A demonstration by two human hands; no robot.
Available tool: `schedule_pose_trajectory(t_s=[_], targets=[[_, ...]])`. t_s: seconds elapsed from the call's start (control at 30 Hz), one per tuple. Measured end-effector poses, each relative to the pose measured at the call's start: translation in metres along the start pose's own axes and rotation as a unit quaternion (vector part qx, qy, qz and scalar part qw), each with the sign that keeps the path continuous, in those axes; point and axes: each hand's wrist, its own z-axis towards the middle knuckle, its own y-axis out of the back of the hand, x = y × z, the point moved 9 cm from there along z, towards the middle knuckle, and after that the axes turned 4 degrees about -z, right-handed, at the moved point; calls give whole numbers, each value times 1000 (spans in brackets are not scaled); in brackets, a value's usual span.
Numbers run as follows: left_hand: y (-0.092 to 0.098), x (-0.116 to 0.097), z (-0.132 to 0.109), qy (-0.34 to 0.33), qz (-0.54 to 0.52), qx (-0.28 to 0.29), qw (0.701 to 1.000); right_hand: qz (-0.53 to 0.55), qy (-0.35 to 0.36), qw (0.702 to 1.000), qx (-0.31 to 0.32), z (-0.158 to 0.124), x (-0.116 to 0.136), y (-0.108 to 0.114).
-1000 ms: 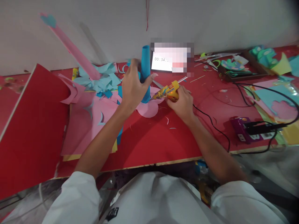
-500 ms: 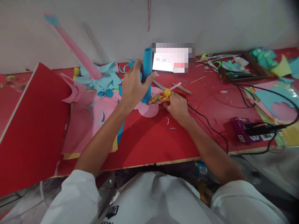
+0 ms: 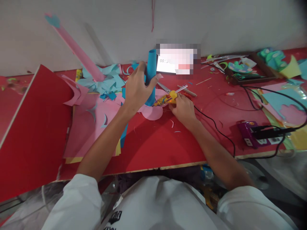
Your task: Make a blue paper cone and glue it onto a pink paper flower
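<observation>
My left hand (image 3: 138,85) is wrapped round a blue paper tube (image 3: 151,65), which stands upright on a pink scalloped paper piece (image 3: 152,113). In my right hand (image 3: 184,108) is a yellow hot glue gun (image 3: 170,96), my fingers closed round its handle. Its nozzle end points left at the foot of the tube; whether the tip touches the paper I cannot tell. A clear glue stick (image 3: 182,88) sticks out of the gun's back. Just behind the gun lies a pair of scissors (image 3: 164,87), partly hidden.
A pink paper tube (image 3: 76,49) leans among light blue scraps (image 3: 105,83) at the left. Behind my hands stands a lit timer screen (image 3: 166,65). On the right are a dark tray (image 3: 254,78), a purple box (image 3: 248,134) and black cables. A red board (image 3: 35,134) rises at far left.
My right hand and the glue gun have shifted slightly to the right. My left hand and the blue tube have stayed in place.
</observation>
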Motion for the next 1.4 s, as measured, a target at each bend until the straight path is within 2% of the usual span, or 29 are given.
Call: schedule_pose_trajectory(t_s=[0.13,0.33,0.6,0.8,1.1,1.2,1.3,1.37,1.4], targets=[[0,1,0,-1,3,-3,1000,-18,-10,1000,-1,-2,5,3],[-2,3,1,-16,-5,-7,1000,-15,17,1000,9,-2,13,-2],[3,-1,-1,0,-32,-12,999,-8,17,1000,20,1,8,-4],[3,-2,-2,6,-15,-6,1000,-4,14,1000,16,1,3,-4],[1,-4,-3,-23,-10,-13,1000,-1,11,1000,-1,-1,-1,1],[13,-6,-9,-56,-49,-49,996,11,-6,1000,-19,-3,-4,6],[36,8,-22,-76,-83,-119,986,31,-26,999,-34,-3,-9,10],[50,34,-32,-47,-55,-144,987,47,-34,997,-44,-3,-12,12],[53,51,-37,-25,-32,-135,990,55,-36,997,-49,-3,-14,13]])
